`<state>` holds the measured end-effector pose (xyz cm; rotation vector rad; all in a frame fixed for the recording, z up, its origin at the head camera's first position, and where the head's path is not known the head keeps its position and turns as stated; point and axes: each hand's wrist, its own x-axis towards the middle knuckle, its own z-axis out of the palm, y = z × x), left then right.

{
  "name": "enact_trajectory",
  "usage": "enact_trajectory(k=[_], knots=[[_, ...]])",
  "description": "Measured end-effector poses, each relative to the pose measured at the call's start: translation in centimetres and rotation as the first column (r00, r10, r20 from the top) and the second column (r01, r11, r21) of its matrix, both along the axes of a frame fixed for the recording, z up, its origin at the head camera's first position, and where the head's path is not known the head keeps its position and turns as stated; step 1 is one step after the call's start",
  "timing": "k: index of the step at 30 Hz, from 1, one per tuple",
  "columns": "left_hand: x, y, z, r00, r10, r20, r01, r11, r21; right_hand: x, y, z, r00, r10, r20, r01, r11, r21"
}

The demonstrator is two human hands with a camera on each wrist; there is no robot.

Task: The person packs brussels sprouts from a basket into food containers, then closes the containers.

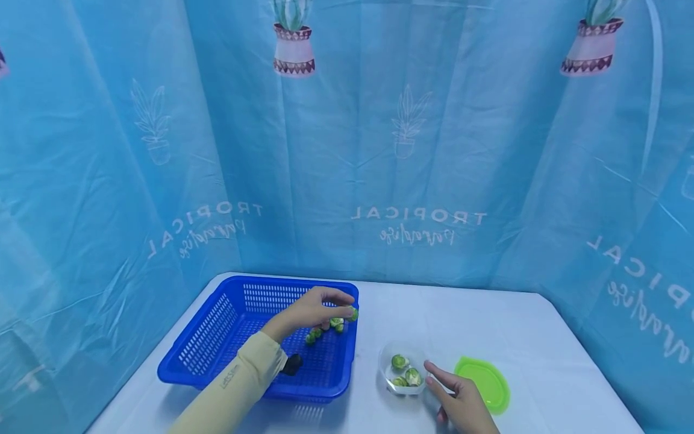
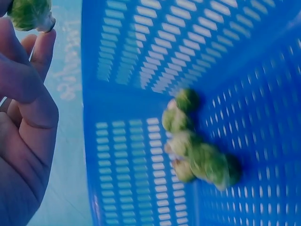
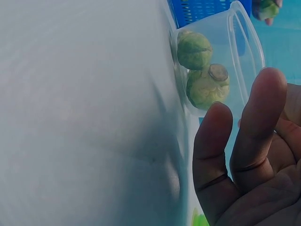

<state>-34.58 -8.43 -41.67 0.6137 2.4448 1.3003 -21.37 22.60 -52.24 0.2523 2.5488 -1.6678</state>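
My left hand (image 1: 316,310) pinches a Brussels sprout (image 1: 353,314) between thumb and fingers, over the right side of the blue basket (image 1: 238,389). The left wrist view shows that sprout (image 2: 30,13) at upper left, its pale stem end toward a fingertip. Several more sprouts (image 2: 183,141) lie together inside the basket. To the right, a clear plastic container (image 1: 387,378) holds 3 sprouts on the white table. Beside its right wall is my right hand (image 1: 461,401), thumb and forefinger extended and apart, fingertips right at the container's side (image 3: 237,94).
A bright green lid (image 1: 490,386) lies on the table (image 1: 450,319) behind the right hand. In the basket's front part sits a small black object (image 1: 293,364), next to the left sleeve. Blue printed curtains (image 1: 325,150) hang around the table's back and sides.
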Motion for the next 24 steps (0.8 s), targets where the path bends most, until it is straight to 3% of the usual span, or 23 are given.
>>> enact_trajectory(k=[5,12,24], knots=[[0.9,1.1,0.3,0.999,-0.019,-0.031,0.02,1.0,0.007,0.0,0.1,-0.1,1.0,0.013,-0.015,-0.013,1.0,0.001],[2.1,2.6,0.9,0.999,-0.035,-0.021,0.036,0.998,0.06,0.0,0.1,0.0,1.0,0.007,-0.008,-0.007,1.0,-0.002],[3.5,4.0,1.9,0.997,-0.058,-0.056,0.063,0.994,0.092,0.0,0.0,0.0,1.0,0.003,-0.004,-0.003,1.0,-0.006]])
